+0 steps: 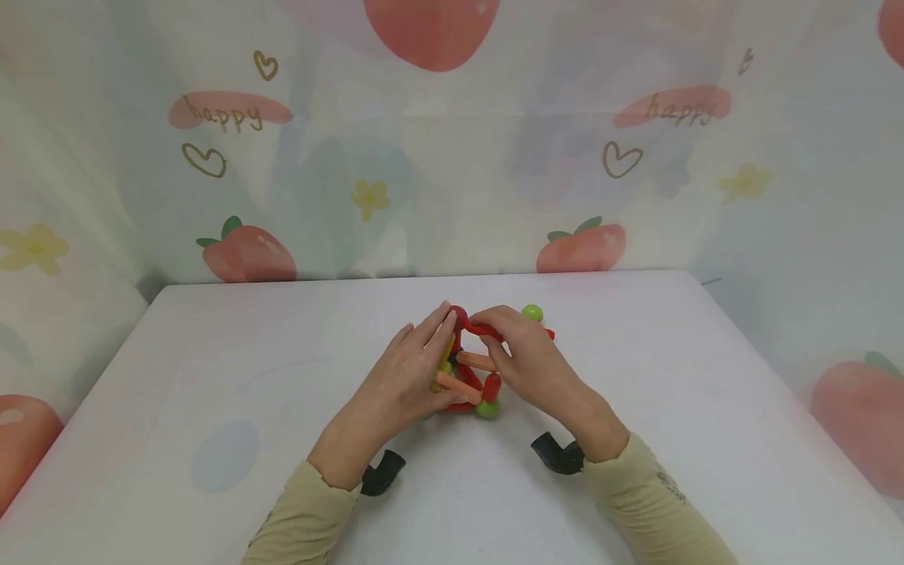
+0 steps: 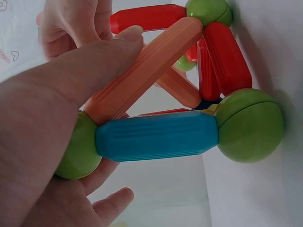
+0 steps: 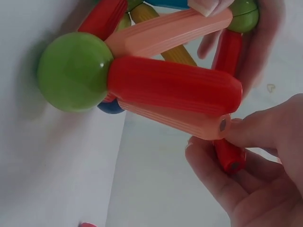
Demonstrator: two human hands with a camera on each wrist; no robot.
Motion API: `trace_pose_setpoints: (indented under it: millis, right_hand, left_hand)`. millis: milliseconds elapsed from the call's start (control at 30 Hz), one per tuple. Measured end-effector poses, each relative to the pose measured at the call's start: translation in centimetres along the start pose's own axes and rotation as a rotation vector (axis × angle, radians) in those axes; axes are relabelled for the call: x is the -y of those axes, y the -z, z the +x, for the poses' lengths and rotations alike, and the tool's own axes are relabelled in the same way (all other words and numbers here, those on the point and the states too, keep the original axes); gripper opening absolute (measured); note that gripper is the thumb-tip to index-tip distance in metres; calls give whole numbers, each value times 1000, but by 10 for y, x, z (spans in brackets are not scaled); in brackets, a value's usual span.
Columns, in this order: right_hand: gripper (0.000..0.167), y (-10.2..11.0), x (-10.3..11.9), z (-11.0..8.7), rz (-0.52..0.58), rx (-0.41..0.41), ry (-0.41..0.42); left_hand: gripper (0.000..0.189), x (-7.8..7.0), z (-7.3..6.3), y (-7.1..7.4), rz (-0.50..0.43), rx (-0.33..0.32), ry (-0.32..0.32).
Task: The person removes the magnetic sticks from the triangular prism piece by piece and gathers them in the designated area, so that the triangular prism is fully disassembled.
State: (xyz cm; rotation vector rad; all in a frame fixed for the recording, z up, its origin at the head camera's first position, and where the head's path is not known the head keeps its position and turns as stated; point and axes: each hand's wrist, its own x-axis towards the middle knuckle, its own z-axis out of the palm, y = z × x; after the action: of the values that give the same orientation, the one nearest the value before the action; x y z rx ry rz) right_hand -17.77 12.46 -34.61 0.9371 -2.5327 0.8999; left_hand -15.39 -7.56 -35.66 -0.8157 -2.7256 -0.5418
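A frame of magnetic building sticks and balls stands on the table. My left hand [image 1: 413, 369] grips its left side, the thumb on an orange stick [image 2: 147, 71] and the other fingers behind. Near that thumb, a blue stick [image 2: 156, 135] joins two green balls, one a green ball [image 2: 251, 125] at the table. My right hand [image 1: 540, 357] pinches a red stick [image 1: 483, 330] beside the dark red ball [image 1: 459, 316] at the top. In the right wrist view, an orange stick's free end [image 3: 222, 126] lies against the right thumb, above a thick red stick's rounded end.
Beyond my right hand lie a loose-looking lime green ball [image 1: 532, 312] and the tip of a red piece [image 1: 550, 334]. Black curved pieces show beside the left wrist [image 1: 384, 473] and the right wrist [image 1: 558, 453]. A printed cloth [image 1: 452, 196] hangs behind the white table [image 1: 212, 353].
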Motion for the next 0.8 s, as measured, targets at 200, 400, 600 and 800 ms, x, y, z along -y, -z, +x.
trace_pose_setpoints:
  millis: [200,400,600,800]
  right_hand:
    - [18,0,-4,0,-52,-12,-10]
    - [22,5,-14,-1,-64,-38,-34]
    - [28,16,-21,-3,-68,-22,-80]
    - [30,20,-24,-3,-79,-9,-105]
  left_hand:
    - [102,0,0,1,8,7,8]
    - [101,0,-2,1,31,-14,-12]
    - [103,-1,0,0,33,2,3]
    - [103,-1,0,1,35,23,19]
